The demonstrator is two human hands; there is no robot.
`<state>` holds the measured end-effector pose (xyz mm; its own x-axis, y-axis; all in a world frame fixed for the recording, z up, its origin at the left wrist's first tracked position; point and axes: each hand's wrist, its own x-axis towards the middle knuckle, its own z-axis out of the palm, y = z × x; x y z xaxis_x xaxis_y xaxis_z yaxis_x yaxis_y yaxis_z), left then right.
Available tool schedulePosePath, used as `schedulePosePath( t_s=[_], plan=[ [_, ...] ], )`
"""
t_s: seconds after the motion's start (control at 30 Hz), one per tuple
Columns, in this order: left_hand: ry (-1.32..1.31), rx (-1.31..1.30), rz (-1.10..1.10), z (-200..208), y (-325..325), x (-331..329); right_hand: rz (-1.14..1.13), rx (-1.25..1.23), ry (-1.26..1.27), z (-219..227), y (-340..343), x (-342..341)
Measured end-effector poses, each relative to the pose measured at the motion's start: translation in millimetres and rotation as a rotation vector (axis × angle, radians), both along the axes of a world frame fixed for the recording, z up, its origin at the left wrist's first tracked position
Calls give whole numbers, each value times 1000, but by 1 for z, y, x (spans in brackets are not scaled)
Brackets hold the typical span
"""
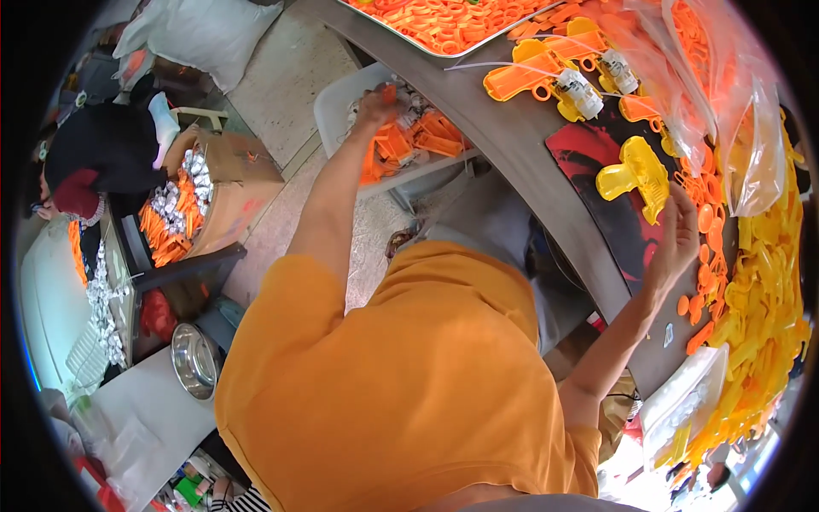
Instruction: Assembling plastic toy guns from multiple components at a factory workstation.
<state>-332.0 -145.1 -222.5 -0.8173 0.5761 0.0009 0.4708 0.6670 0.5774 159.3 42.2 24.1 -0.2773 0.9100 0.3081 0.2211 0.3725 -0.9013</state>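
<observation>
My left hand (375,107) is over the far side of a white bin (327,111), its fingers curled about a small orange plastic part (390,91). Most of that part is hidden. Several orange plastic pieces (401,141) fill the bin, mixed with silvery and white bits. On the workbench, a yellow plastic toy-gun shell (636,175) lies on a black and red mat (589,158). Beside its lower right end is my right hand (676,232), fingers stretched out and slightly bent. I cannot tell whether the fingertips touch the shell.
Orange-and-yellow assemblies with white units (580,92) lie behind the mat. A metal tray (444,53) of orange rings stands at the back. Yellow shells (751,324) heap up on the right, near clear bags (755,158). At left, a person (102,149) sits near a cardboard box (243,200).
</observation>
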Motion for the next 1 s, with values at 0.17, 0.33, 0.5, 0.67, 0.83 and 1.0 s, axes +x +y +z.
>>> schedulePosePath(
  t_s=[0.17,0.33,0.5,0.67,0.83,1.0],
  plan=[
    [1,96,-219,43,-23,13,-69,-92,-15,-2,-27,-3],
    [103,109,-700,73,-93,29,-60,-57,-77,0,-32,2],
    [-72,298,-355,48,-93,23,38,-119,-45,2,-32,-11],
    [580,227,161,52,-28,23,87,-100,-41,5,-37,-21],
    [249,-478,-117,52,0,27,99,-117,8,11,-47,-25],
    [160,-407,-346,30,-18,7,115,-77,-70,5,-49,-20]
  ],
)
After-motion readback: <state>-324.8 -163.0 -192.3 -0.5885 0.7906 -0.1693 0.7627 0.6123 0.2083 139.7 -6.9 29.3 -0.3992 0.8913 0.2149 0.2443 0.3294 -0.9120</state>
